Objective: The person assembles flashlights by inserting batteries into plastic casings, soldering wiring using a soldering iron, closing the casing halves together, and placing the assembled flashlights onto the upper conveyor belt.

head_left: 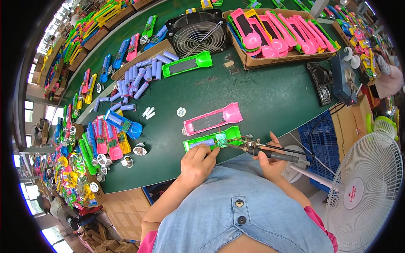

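On the near edge of the green table lies a green plastic lamp housing. A purple cylindrical battery and a small green circuit board sit inside it. My left hand is closed at its near side, fingertips pressed by the battery and board; part of the grip is hidden. Held in my right hand is a black soldering iron, its tip pointing left at the board. Thin red wires run beside the tip. Just beyond, an empty pink housing lies parallel to the green one.
Loose purple batteries are heaped at the left, near assembled housings and silver reflectors. A black fan and a carton of housings stand at the back. A soldering station is right; a white fan stands beside me.
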Motion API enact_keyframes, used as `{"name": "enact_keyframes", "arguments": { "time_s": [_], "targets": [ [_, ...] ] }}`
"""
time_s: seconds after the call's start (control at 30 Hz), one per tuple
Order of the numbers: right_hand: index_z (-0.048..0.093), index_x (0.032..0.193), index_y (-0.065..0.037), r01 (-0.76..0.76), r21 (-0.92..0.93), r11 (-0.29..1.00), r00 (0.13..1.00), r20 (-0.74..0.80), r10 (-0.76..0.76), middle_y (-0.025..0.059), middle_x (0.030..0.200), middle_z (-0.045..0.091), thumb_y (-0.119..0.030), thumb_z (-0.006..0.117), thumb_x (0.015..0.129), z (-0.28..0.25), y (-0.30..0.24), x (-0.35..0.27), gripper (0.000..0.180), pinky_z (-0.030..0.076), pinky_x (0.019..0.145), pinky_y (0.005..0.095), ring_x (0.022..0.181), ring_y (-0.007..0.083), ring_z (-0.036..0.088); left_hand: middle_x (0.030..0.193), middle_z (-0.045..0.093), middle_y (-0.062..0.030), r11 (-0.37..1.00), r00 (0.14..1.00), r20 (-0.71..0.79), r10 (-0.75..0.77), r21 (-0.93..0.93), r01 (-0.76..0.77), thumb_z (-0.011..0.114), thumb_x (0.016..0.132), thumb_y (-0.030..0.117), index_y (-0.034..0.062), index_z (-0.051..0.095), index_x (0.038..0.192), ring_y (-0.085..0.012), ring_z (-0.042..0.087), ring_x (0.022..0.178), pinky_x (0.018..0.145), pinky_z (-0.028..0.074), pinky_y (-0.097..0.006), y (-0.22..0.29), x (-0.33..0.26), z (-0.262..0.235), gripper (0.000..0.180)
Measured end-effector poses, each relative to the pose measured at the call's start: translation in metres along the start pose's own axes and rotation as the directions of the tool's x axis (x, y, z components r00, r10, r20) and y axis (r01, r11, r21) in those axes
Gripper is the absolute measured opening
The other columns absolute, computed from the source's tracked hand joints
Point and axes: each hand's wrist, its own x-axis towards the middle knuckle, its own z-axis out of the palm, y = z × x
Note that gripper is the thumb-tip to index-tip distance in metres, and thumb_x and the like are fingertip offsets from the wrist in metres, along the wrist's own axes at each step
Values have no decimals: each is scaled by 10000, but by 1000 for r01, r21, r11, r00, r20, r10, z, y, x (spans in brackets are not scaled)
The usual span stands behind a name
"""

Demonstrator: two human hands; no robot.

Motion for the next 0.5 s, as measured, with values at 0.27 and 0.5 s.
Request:
{"name": "enact_keyframes", "arguments": {
  "time_s": [0.27,0.5],
  "targets": [
    [560,860,30,16,-33,999,1000,18,-15,49,583,599,-129,608,752,2,-3,1,199,215,1056,426,599,92,557,695,481,-41,1000,996,86,-10,-1,10,624,553,21,52,641,887,-195,525,692,576,441,-300,3,7,-2,335],
    [573,859,13,34,-16,999,999,-9,-34,47,579,604,-135,608,754,4,0,-1,185,210,1055,435,601,89,552,696,476,-44,1000,994,107,-17,3,17,625,560,26,54,639,903,-199,526,697,586,445,-301,3,7,-3,344]
  ]
}}
